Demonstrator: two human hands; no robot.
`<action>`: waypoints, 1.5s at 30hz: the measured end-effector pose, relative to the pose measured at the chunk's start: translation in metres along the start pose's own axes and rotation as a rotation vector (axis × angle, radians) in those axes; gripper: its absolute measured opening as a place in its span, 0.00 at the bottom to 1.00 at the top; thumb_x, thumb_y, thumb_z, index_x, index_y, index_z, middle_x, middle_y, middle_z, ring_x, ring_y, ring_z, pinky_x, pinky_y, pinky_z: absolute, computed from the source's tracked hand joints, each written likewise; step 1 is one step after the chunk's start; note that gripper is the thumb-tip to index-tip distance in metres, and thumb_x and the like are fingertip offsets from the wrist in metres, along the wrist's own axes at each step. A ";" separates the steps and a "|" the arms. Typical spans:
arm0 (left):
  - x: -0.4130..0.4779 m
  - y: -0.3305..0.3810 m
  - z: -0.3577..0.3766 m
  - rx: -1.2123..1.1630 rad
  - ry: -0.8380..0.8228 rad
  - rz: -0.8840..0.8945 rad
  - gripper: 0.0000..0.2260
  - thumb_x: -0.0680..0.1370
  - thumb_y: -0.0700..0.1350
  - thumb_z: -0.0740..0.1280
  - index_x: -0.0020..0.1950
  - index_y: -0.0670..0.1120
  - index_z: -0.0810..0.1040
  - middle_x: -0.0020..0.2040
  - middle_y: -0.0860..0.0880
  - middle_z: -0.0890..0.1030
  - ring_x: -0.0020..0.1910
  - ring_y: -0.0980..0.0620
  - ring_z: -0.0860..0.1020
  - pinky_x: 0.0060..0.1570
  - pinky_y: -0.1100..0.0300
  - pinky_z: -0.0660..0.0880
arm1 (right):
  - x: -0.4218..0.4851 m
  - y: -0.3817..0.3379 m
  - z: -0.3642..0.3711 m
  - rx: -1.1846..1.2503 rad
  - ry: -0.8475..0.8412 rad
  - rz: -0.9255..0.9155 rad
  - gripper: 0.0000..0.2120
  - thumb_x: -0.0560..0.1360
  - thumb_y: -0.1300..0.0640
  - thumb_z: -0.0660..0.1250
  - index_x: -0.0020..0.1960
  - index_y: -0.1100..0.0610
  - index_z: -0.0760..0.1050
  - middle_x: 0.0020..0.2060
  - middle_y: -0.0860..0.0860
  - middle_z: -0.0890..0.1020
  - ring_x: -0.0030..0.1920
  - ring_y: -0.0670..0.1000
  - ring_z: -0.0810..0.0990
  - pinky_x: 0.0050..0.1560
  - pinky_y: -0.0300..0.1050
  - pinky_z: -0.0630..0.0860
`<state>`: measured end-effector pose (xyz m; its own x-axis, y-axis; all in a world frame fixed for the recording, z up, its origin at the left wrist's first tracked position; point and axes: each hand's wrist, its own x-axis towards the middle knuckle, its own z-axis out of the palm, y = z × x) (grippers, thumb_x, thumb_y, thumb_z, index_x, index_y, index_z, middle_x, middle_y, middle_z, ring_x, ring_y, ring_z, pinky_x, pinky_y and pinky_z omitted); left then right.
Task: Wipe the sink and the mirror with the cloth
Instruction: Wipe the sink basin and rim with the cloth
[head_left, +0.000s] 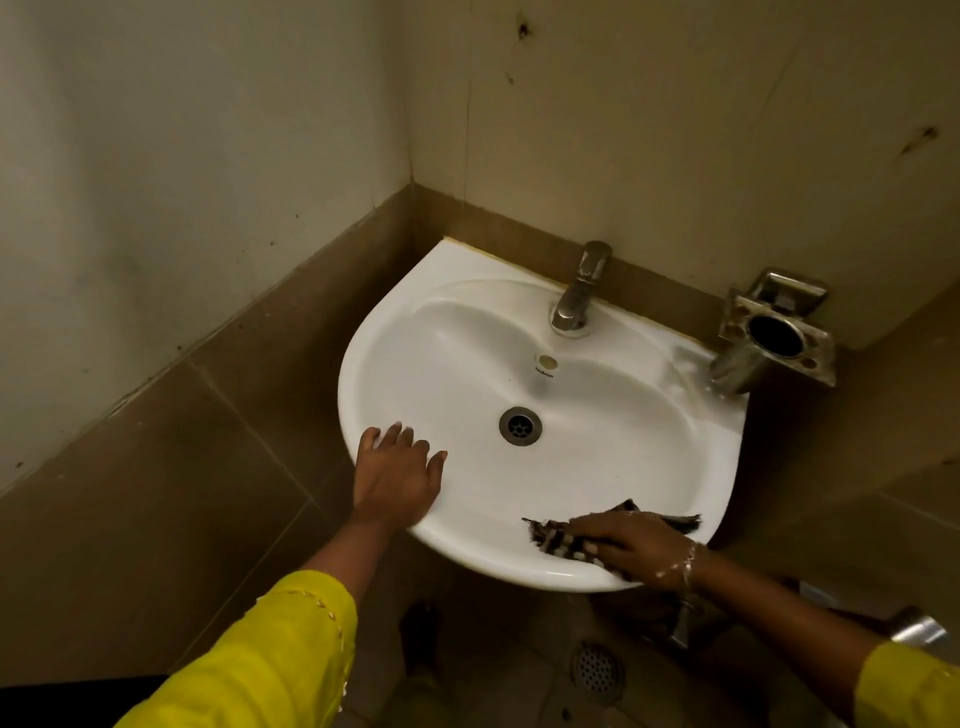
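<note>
- The left hand (397, 475), reaching out of a yellow sleeve (270, 654), is resting palm down on the near left rim of the sink (457, 332), fingers spreading wide and flat; its grip is wide and holding nothing.
- The sink is showing as a white, glossy, rounded basin fixed into the corner, its back edge lying against the brown tiled wall (156, 467), with light glinting along its rim and inner slope.
- The drain (520, 426), a round metal ring with a dark grating, is sitting in the bottom of the bowl, and a small round overflow cap (547, 361) is lying above it on the back slope.
- The tap (579, 288), dull metal and upright, is standing on the back ledge of the sink, its spout pointing into the bowl.
- The cloth (558, 535) is lying on the near right rim of the sink, dark with pale checks and frayed edges, spreading out from under the fingers to both sides.
- The right hand (636, 545), wearing a thin bracelet at the wrist, is pressing flat on the cloth, its grip narrow and pinning the fabric against the rim.
- A metal holder (776, 338) with a dark round opening is hanging on the wall at the sink's far right corner.
- A round floor drain (597, 670) is showing on the floor below the basin.
</note>
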<state>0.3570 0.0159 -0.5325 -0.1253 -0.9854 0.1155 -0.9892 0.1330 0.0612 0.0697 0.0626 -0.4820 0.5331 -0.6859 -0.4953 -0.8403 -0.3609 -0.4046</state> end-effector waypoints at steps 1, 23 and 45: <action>0.000 0.000 0.001 0.001 0.010 -0.002 0.22 0.73 0.53 0.53 0.36 0.43 0.83 0.43 0.41 0.84 0.49 0.42 0.81 0.54 0.50 0.59 | -0.004 0.009 -0.005 -0.017 -0.019 -0.024 0.19 0.78 0.48 0.58 0.68 0.50 0.69 0.66 0.48 0.73 0.66 0.47 0.70 0.68 0.41 0.64; -0.002 0.001 -0.004 0.028 0.056 0.040 0.19 0.74 0.51 0.54 0.37 0.46 0.82 0.41 0.45 0.85 0.47 0.45 0.82 0.55 0.51 0.60 | 0.171 0.038 -0.124 -1.500 -0.037 -0.397 0.11 0.72 0.56 0.66 0.54 0.51 0.80 0.57 0.50 0.81 0.66 0.54 0.72 0.71 0.52 0.60; -0.003 0.003 -0.008 -0.112 0.077 -0.020 0.18 0.74 0.50 0.54 0.48 0.45 0.81 0.48 0.46 0.84 0.52 0.47 0.81 0.58 0.51 0.60 | 0.254 0.013 -0.089 -1.080 0.547 -0.219 0.21 0.72 0.61 0.54 0.62 0.56 0.75 0.63 0.56 0.77 0.64 0.58 0.75 0.70 0.57 0.55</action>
<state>0.3552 0.0205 -0.5251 -0.0950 -0.9774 0.1889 -0.9764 0.1285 0.1738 0.1852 -0.1727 -0.5447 0.7802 -0.6256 -0.0040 -0.5272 -0.6609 0.5341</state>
